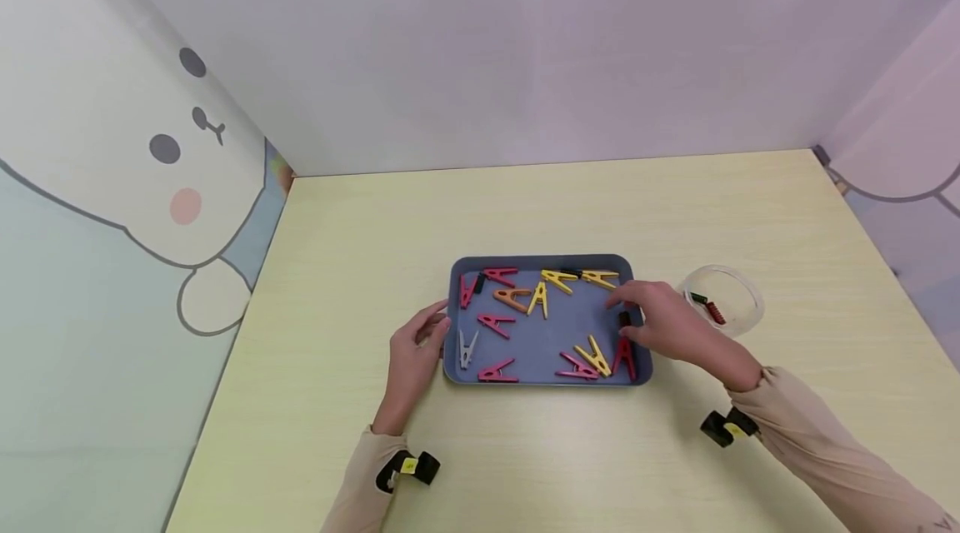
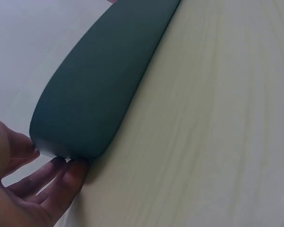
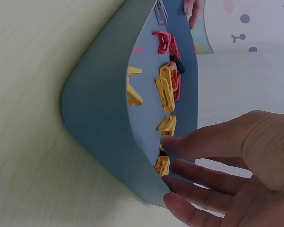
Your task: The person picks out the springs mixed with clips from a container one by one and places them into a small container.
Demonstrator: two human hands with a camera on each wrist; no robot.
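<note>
A shallow blue-grey tray (image 1: 540, 333) holds several plastic spring clips: red ones, yellow ones (image 1: 594, 356), an orange one (image 1: 512, 297) and a grey one (image 1: 468, 349). Dark springs, such as the black spring (image 1: 479, 283), lie among them. My left hand (image 1: 411, 354) touches the outside of the tray's left end with relaxed fingers. Over the right end reaches my right hand (image 1: 667, 329), thumb and fingers apart with nothing visible between them. A dark red clip (image 1: 624, 358) lies just below that hand, beside a small black piece (image 1: 624, 319) near its fingers.
A round clear dish (image 1: 742, 321) stands to the right of the tray, partly behind the right hand, with a green spring (image 1: 699, 298) and a red spring (image 1: 716, 313) in it. The pale wooden table (image 1: 360, 233) meets a curtain-like backdrop (image 1: 525, 58) at the back.
</note>
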